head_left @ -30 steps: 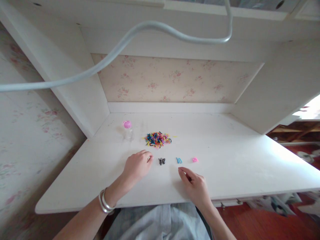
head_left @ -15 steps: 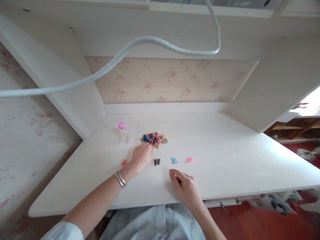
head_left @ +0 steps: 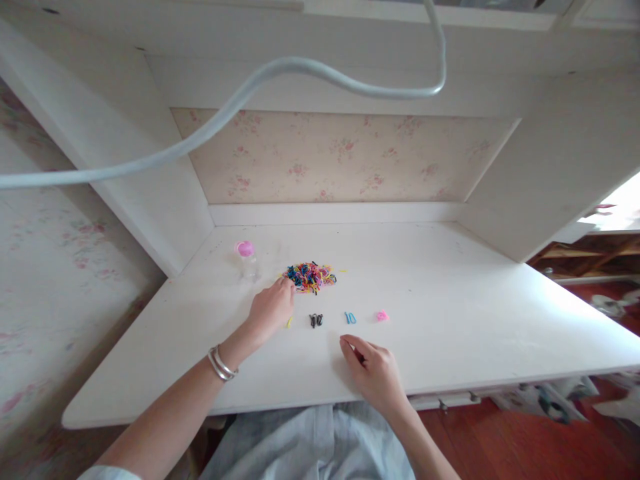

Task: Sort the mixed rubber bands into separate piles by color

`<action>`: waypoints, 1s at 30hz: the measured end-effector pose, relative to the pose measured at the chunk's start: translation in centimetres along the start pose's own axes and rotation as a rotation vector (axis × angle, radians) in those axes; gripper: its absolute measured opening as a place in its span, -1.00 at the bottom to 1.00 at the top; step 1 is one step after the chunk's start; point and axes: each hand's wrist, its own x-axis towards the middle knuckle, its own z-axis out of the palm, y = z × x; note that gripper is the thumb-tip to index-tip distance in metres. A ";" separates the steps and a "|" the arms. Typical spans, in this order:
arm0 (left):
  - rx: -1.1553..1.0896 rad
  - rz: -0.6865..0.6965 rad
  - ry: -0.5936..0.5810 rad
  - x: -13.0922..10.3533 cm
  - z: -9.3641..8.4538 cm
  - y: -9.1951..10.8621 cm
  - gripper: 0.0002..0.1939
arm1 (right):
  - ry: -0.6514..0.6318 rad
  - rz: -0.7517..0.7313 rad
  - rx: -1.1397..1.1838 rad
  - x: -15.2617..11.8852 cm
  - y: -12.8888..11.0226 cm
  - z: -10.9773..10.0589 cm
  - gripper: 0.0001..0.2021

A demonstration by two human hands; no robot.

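A heap of small multicoloured rubber bands (head_left: 311, 275) lies on the white desk. At its left edge is my left hand (head_left: 271, 305), fingertips pinched against the bands; what is between them is hidden. My right hand (head_left: 373, 367) rests near the front of the desk, fingers curled and thumb against the index finger, with nothing visible in it. Between the heap and my hands sit small separate groups: a yellow band (head_left: 289, 323) beside my left hand, black bands (head_left: 316, 320), blue bands (head_left: 350, 318) and a pink cluster (head_left: 382, 316).
A clear bottle (head_left: 249, 269) with a pink cap (head_left: 245, 249) stands left of the heap. A white cable (head_left: 300, 65) hangs across the upper view. Side panels and an overhead cabinet enclose the white desk (head_left: 475, 313).
My left hand has shifted left along the heap's edge, uncovering the yellow band. The red band at left is now hidden behind that hand. My right hand has stayed in place.
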 end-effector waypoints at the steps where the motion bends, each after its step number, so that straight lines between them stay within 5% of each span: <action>1: -0.018 -0.009 0.004 -0.1 -0.2 -0.2 -0.66 | 0.001 -0.001 0.000 0.0 0.0 0.0 -0.65; 10: -0.194 0.094 0.046 -2.4 -1.3 0.3 -0.74 | 0.014 0.013 0.017 0.0 -0.2 0.0 -0.64; 18: -0.216 0.489 -0.056 -0.1 -0.5 8.1 -0.73 | 0.009 -0.025 0.004 -0.1 -0.6 -0.1 -0.65; 23: -0.195 0.490 -0.085 1.7 1.2 12.2 -0.70 | -0.001 -0.031 0.018 -0.1 -0.3 0.0 -0.67; 30: -0.136 0.426 -0.130 1.7 3.2 14.7 -0.64 | -0.011 -0.074 -0.022 -0.2 0.6 0.4 -0.71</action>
